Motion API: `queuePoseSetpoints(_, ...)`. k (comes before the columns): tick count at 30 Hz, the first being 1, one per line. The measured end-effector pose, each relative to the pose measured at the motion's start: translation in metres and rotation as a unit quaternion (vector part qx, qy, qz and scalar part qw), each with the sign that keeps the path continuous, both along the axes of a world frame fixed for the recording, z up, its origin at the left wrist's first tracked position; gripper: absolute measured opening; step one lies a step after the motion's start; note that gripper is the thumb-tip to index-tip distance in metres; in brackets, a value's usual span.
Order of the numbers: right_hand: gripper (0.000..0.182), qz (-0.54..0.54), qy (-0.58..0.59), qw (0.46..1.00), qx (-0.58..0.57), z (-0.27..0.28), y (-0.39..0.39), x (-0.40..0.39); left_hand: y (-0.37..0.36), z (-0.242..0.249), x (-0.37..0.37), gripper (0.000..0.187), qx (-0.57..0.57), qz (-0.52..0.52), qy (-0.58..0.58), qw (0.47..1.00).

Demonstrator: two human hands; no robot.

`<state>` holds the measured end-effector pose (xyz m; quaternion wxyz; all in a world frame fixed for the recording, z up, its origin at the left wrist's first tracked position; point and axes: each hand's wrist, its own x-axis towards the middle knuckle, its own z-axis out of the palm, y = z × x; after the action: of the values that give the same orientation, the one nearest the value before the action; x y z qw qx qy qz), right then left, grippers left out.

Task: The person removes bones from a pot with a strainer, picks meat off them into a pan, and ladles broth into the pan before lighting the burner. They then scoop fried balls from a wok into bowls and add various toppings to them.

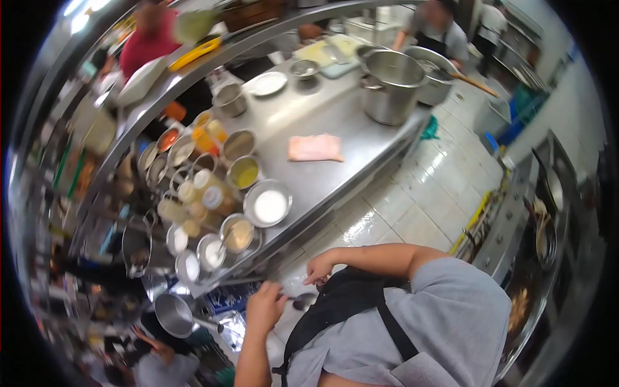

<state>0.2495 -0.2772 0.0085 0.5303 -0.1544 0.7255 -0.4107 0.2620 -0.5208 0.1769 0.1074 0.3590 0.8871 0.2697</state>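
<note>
My left hand is just off the near corner of the steel counter, its fingers curled. A dark, spoon-shaped thing shows just beyond its fingertips; blur hides whether they grip it. In front of my black apron, my right hand has loosely bent fingers, apart and pointing down, with no held object visible. Closest to the hands on the counter are a container of tan powder, a container of white powder with a utensil and a steel bowl of white powder.
A pale pink slab lies on the counter, with a large pot beyond it. Squeeze bottles crowd the left side. A saucepan is below left. The stove runs along my right. Co-workers stand across the counter.
</note>
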Motion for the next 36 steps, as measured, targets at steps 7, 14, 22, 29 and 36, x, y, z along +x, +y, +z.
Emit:
queuePoseSetpoints(7,0.106,-0.399,-0.324,0.822,-0.247,-0.069,0.139,0.103,0.233,-0.074,0.001,0.018,-0.002,-0.142,0.093,0.985)
queuePoseSetpoints(14,0.043,-0.759,-0.191,0.334,-0.525,-0.057,0.245,0.14,0.402,-0.08,0.071,0.015,0.077,-0.313,0.103,0.941)
queuePoseSetpoints(22,0.024,-0.899,-0.135,0.192,-0.371,-0.073,0.378,0.225,0.525,-0.085,0.059,0.025,-0.001,-0.321,-0.337,0.885)
queuePoseSetpoints(29,0.028,-0.908,-0.124,0.108,-0.386,-0.105,0.439,0.3,0.588,-0.162,0.044,0.024,-0.062,-0.285,-0.502,0.814)
queuePoseSetpoints(36,0.054,-0.892,-0.143,0.046,-0.426,-0.087,0.446,0.384,0.738,-0.214,0.087,0.02,-0.242,-0.358,-0.51,0.744)
